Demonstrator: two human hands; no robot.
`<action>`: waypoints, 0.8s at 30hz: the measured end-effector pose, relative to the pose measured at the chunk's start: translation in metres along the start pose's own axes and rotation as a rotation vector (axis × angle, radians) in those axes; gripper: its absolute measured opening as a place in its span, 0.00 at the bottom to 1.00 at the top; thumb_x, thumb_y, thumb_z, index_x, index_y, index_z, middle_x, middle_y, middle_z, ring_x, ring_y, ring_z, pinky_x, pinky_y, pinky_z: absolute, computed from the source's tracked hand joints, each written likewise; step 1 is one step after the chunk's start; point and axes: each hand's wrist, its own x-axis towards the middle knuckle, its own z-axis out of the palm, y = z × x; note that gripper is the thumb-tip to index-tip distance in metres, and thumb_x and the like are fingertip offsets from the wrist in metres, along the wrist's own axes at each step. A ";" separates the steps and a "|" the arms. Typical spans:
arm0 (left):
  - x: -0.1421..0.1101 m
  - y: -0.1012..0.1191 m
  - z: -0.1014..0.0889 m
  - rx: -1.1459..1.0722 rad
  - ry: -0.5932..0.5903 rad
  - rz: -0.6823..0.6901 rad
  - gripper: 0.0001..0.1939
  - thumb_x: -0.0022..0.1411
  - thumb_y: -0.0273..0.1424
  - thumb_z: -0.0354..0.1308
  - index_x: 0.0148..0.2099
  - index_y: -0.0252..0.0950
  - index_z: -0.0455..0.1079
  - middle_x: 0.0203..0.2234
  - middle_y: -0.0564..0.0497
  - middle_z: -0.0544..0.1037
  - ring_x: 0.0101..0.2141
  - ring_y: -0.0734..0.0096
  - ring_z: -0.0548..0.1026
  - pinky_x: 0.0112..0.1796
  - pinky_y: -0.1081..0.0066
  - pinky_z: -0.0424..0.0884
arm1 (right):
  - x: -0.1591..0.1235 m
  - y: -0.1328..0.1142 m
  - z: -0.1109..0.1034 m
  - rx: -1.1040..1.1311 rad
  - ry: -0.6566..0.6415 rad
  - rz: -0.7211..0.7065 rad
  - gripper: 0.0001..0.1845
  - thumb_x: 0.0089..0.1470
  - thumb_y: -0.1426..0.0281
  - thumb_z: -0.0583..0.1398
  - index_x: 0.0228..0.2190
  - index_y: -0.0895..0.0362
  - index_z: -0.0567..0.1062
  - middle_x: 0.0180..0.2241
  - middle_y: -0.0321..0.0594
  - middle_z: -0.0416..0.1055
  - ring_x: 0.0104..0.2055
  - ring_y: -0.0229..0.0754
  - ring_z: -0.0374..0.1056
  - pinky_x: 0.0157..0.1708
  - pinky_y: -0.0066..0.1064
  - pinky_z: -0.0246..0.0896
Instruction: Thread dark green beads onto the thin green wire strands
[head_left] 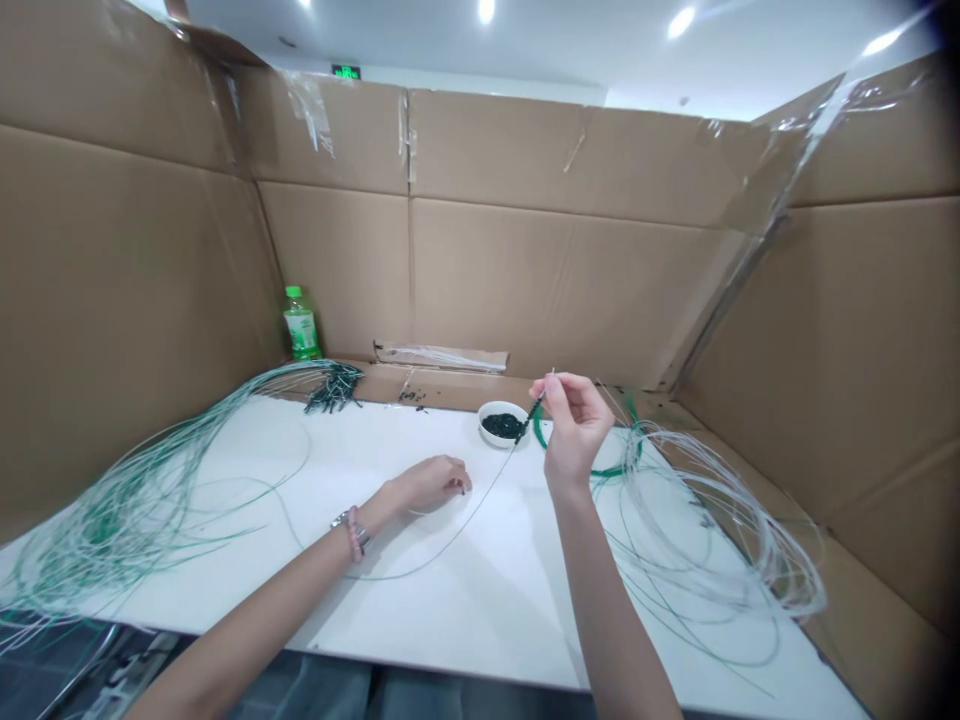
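**Caller:** Where are we, live?

**Me:** Centre of the frame, over the white desk (420, 625). My right hand (576, 435) pinches the top end of the thread (474, 513), a dark beaded stretch (532, 414) slanting below my fingertips, beside the white bowl (495, 443).

**Caller:** And the left?

**Me:** Lower and left of it. My left hand (431, 482) has its fingers curled in, a tiny dark bit at the tips; whether it's gripped, I can't tell.

**Caller:** Danger spots?

**Me:** That slope, first! If the thread's lower part has no stop, and I can't see one, the dark pieces could slide away down it. Then the bowl: my right hand is close, so a careless wrist could tip it and scatter the small dark pieces inside.

**Caller:** Snags?

**Me:** Right side of the frame, loose pale coils (799, 595) sprawl near my forearm; a sweep of the elbow might drag them into a tangle. And too light a pinch on something this thin? It could slip straight out.
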 end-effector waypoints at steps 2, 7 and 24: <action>0.000 0.002 0.001 -0.002 0.002 0.034 0.08 0.63 0.26 0.52 0.35 0.30 0.72 0.33 0.48 0.76 0.32 0.76 0.73 0.39 0.70 0.71 | 0.000 -0.003 0.003 0.010 -0.004 -0.024 0.10 0.47 0.64 0.64 0.27 0.58 0.72 0.24 0.36 0.73 0.27 0.37 0.71 0.30 0.28 0.66; 0.004 0.002 0.004 -0.011 0.001 0.072 0.10 0.64 0.32 0.52 0.38 0.30 0.70 0.34 0.50 0.75 0.35 0.74 0.73 0.39 0.66 0.72 | -0.004 -0.010 0.017 0.021 -0.051 -0.070 0.06 0.47 0.67 0.64 0.27 0.57 0.74 0.23 0.34 0.73 0.26 0.35 0.70 0.29 0.26 0.66; 0.009 0.016 -0.029 -0.421 0.489 0.081 0.07 0.56 0.30 0.58 0.29 0.32 0.73 0.30 0.49 0.75 0.31 0.73 0.71 0.33 0.75 0.65 | -0.021 -0.055 0.080 -0.088 -0.304 -0.200 0.03 0.48 0.74 0.62 0.25 0.55 0.74 0.23 0.31 0.71 0.28 0.32 0.69 0.29 0.22 0.68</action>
